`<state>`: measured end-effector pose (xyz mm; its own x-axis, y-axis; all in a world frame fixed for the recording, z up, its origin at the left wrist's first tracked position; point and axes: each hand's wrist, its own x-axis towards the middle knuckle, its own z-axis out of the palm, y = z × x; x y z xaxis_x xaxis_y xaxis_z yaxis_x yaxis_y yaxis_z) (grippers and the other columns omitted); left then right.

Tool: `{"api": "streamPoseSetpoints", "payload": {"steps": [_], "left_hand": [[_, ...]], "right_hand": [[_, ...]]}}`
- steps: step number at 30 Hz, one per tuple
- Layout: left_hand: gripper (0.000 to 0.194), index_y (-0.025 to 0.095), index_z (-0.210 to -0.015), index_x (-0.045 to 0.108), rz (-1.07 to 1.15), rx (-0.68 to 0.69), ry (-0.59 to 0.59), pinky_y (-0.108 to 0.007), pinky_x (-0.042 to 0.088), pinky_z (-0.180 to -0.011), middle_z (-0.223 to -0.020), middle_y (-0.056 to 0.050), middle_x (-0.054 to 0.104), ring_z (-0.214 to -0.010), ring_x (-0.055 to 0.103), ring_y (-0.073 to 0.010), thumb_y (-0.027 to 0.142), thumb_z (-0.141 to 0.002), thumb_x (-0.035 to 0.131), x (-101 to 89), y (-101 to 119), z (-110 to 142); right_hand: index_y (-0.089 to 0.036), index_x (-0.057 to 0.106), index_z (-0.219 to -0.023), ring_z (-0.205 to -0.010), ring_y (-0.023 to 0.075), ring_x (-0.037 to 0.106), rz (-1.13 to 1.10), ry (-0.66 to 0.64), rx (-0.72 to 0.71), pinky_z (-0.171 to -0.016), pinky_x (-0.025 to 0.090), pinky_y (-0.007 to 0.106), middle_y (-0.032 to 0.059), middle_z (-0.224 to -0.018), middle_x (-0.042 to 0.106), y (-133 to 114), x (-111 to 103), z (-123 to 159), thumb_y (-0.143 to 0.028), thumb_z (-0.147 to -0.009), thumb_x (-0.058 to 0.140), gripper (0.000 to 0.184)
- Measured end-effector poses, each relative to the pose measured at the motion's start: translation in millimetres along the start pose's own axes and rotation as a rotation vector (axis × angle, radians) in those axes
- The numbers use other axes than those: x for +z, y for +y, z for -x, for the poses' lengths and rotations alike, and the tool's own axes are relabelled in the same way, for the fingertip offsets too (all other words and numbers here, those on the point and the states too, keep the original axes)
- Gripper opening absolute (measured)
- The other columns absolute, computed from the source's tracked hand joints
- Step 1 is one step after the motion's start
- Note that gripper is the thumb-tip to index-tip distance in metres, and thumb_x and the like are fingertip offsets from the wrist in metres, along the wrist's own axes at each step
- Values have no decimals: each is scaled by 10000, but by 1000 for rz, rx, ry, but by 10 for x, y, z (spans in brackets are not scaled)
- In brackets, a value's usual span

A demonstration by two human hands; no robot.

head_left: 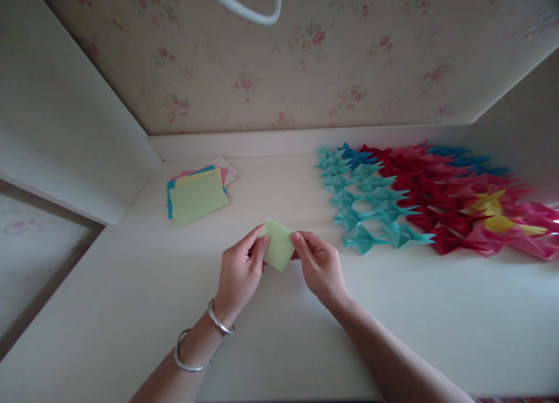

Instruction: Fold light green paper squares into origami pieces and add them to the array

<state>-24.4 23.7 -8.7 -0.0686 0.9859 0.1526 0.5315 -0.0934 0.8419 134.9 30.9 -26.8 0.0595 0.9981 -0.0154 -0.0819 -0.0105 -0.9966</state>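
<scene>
A small square of folded light-green paper (279,244) is held up between my two hands, one corner pointing up. My left hand (244,260) pinches its left side, thumb in front and fingers behind. On the opposite side, my right hand (319,262) pinches the right corner in the same way. The fingers behind the paper are mostly hidden. Up and to the left lies a stack of paper sheets (201,198), light green on top with yellow, blue and pink edges showing beneath.
Rows of folded paper cranes cover the right side of the white table (271,345): turquoise cranes (364,237) nearest, then red cranes (419,199), with pink, blue and yellow ones among them. A white cable (244,8) hangs before the flowered wall. A white panel (65,100) stands at left.
</scene>
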Motion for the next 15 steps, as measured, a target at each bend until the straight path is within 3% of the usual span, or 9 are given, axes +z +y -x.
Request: {"api": "streamPoseSetpoints", "payload": {"steps": [6, 11, 15], "left_hand": [[298, 189, -1128, 723, -60, 91, 173, -265, 573, -585, -876, -68, 785, -755, 742, -214, 365, -954, 558, -4, -16, -8], [260, 198, -1119, 714, -90, 174, 200, -293, 590, -639, -932, -77, 783, -845, 749, -233, 321, -962, 546, 15, -8, 7], [262, 197, -1131, 699, -96, 167, 229, -281, 577, -621, -929, -78, 777, -812, 746, -221, 319, -969, 533, 5, -21, 15]], "right_hand": [[-145, 729, -849, -647, 155, 657, -183, -159, 160, -652, 585, 287, 23, -710, 682, -26, 51, 33, -507, -848, 671, 366], [-151, 737, -820, -631, 151, 646, -186, -98, 160, -631, 569, 275, 25, -695, 691, -76, 49, 38, -511, -828, 693, 363], [-151, 739, -906, -687, 161, 682, -305, -225, 256, -714, 579, 306, 29, -768, 724, -130, 79, 60, -500, -803, 725, 364]]}}
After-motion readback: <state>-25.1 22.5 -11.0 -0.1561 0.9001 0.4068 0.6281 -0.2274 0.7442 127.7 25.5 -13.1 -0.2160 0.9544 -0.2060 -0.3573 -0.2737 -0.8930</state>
